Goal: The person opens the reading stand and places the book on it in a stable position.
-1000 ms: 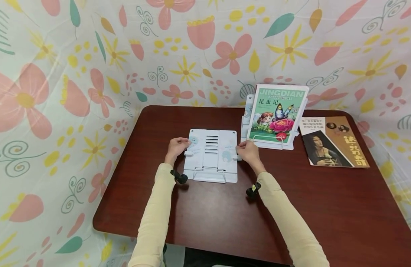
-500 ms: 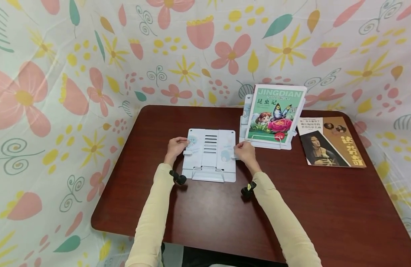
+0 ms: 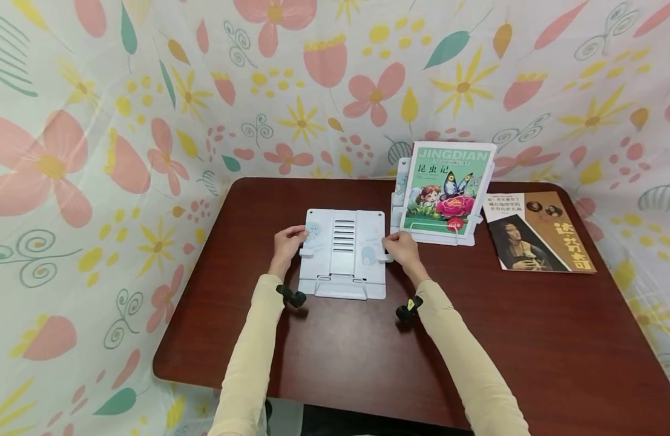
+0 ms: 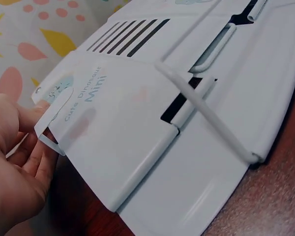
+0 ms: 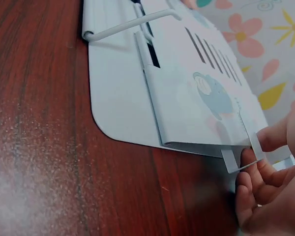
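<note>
Head view: one white book stand [image 3: 342, 260] on the table [image 3: 345, 357]; left hand [image 3: 288, 245] and right hand [image 3: 402, 249] apart, each pinching an opposite side edge; one green book [image 3: 448, 188] propped on a second stand [image 3: 402, 177], behind right; one brown book [image 3: 541, 233] flat beside these.
Left wrist view: left hand at a side tab [image 4: 56, 105]; lettering "Cute Dinosaur Mini".
Right wrist view: right hand gripping the opposite tab [image 5: 253, 140]; blue animal print [image 5: 216, 96].
</note>
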A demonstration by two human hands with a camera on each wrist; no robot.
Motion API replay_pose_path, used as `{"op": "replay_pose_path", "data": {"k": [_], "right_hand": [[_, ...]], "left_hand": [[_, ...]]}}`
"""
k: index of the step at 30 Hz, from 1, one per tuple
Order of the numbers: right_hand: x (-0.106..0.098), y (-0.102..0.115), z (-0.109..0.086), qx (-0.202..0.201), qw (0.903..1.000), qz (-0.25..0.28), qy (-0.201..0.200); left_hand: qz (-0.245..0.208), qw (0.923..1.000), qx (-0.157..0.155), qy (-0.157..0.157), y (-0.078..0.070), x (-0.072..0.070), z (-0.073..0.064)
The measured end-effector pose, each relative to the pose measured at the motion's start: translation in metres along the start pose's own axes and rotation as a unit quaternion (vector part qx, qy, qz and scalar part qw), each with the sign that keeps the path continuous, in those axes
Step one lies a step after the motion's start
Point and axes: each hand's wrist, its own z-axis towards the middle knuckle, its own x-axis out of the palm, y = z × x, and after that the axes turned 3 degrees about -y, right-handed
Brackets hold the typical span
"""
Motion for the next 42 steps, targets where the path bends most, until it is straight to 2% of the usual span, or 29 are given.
{"op": "replay_pose_path", "data": {"k": [5, 10, 16, 21, 26, 35, 39, 42], "right_hand": [[-0.004, 0.002, -0.004, -0.013, 0.9996, 0.026, 0.007], [-0.013, 0.013, -0.012, -0.046, 0.9973, 0.055, -0.015], [-0.024, 0.029, -0.02, -0.076, 0.992, 0.1, -0.012], [-0.028, 0.039, -0.021, -0.089, 0.9867, 0.134, -0.02], [-0.033, 0.048, -0.025, -0.108, 0.9822, 0.15, -0.034], [-0.045, 0.057, -0.037, -0.143, 0.9713, 0.187, -0.031], [-0.048, 0.058, -0.04, -0.156, 0.9668, 0.201, -0.022], [-0.05, 0.057, -0.043, -0.166, 0.9642, 0.207, -0.008]], "left_hand": [[-0.043, 0.999, 0.015, -0.007, -0.006, -0.002, -0.002], [-0.086, 0.9953, 0.043, 0.009, -0.023, -0.009, -0.004], [-0.108, 0.992, 0.066, -0.001, -0.044, -0.021, -0.008], [-0.114, 0.9882, 0.101, 0.011, -0.056, -0.028, -0.012], [-0.111, 0.9873, 0.112, 0.022, -0.061, -0.034, -0.019], [-0.105, 0.9839, 0.136, 0.05, -0.072, -0.043, -0.037], [-0.114, 0.9821, 0.134, 0.066, -0.074, -0.046, -0.041], [-0.139, 0.9784, 0.131, 0.079, -0.072, -0.048, -0.044]]}}
